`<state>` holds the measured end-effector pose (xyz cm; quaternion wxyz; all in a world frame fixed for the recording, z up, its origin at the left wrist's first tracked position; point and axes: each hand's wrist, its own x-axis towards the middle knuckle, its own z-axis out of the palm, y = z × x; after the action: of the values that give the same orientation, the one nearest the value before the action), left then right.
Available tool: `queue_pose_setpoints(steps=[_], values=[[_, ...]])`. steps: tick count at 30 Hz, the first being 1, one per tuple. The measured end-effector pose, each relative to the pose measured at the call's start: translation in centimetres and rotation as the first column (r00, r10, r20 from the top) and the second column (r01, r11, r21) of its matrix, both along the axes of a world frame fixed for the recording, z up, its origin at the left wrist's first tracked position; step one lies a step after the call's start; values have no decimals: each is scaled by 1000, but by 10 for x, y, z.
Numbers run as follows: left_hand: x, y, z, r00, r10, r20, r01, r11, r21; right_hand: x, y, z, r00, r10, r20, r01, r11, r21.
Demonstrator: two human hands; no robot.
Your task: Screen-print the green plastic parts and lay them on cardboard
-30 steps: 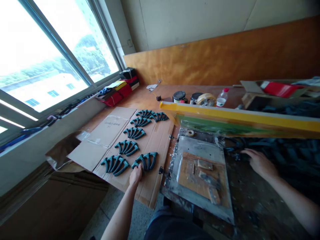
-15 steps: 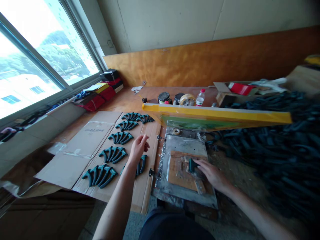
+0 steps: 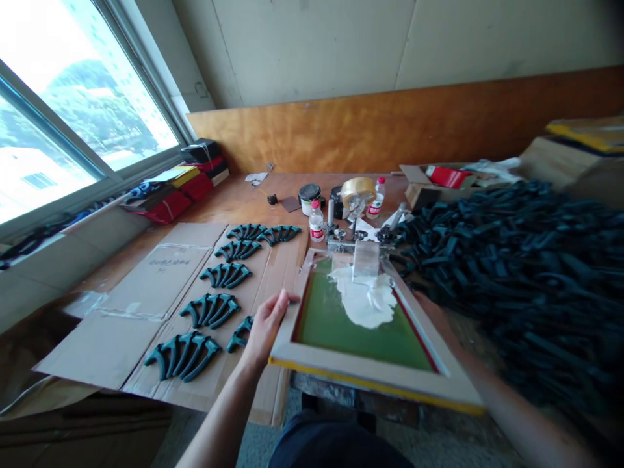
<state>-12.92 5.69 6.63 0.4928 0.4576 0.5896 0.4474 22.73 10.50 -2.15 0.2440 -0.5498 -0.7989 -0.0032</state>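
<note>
The screen printing frame (image 3: 375,372) has a pale rim, a yellow front edge and green mesh, and it tilts over the work plate, which it mostly hides. White ink (image 3: 368,305) lies on the far half of the mesh, under a metal squeegee block (image 3: 365,261). My left hand (image 3: 267,322) is closed at the frame's left rim, fingers curled against it. Along the right rim is my right hand (image 3: 433,315), its fingers largely hidden behind the frame. Dark green curved plastic handles (image 3: 185,356) lie in fanned rows on cardboard, left of my left hand.
A big heap of dark green parts (image 3: 526,260) fills the right side. Behind the frame are plastic bottles (image 3: 316,222), a paint can (image 3: 310,198) and a tape roll (image 3: 358,190). The flat cardboard (image 3: 168,273) reaches past the table's front edge.
The frame has swung down from edge-on, showing its mesh and ink. My left hand has moved to its left rim. My right hand has left the green part on the plate, now covered.
</note>
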Motion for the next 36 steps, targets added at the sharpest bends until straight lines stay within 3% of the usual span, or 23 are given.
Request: queue_pose_setpoints(steps=[2,5,7,9,13,17,19,21,24,26,28,30,33,36], values=[[-4,-16,-41,997,-69,-35,65,992,-111,5,19,16,996,-72,-47,74,996,45],[-4,-22,-90,976,-135,-169,113,984,-136,-24,42,38,1000,10,-23,-8,997,78],[-3,-20,-109,946,-152,-287,112,982,-150,-53,47,45,991,105,78,-106,994,9],[-3,-18,-117,925,-158,-346,104,980,-169,-76,41,43,971,166,173,-146,982,-120],[-5,-17,-120,919,-158,-361,95,978,-187,-83,2,25,913,322,249,-279,940,-195],[-5,-18,-121,912,-169,-373,102,976,-193,-64,-26,25,753,617,229,-587,787,-190],[-4,-18,-121,910,-173,-378,109,977,-185,-61,-25,31,713,674,193,-630,737,-245],[-4,-18,-119,914,-168,-369,108,978,-176,-63,-21,34,765,625,156,-582,774,-249],[-4,-19,-115,932,-148,-331,92,980,-179,-69,-26,25,846,517,129,-508,855,-102],[-3,-19,-113,946,-131,-298,77,980,-184,-69,-35,16,835,538,116,-537,842,-44],[-3,-19,-113,958,-114,-264,66,980,-185,-65,-37,14,810,579,89,-574,815,-82],[-4,-19,-112,967,-105,-233,62,981,-184,-63,-24,20,826,562,44,-552,822,-142],[-7,-17,-106,972,-123,-202,83,977,-195,-70,16,40,901,434,-7,-429,888,-166],[-10,-14,-83,981,-154,-118,126,969,-214,-76,55,66,968,237,83,-222,963,-154]])
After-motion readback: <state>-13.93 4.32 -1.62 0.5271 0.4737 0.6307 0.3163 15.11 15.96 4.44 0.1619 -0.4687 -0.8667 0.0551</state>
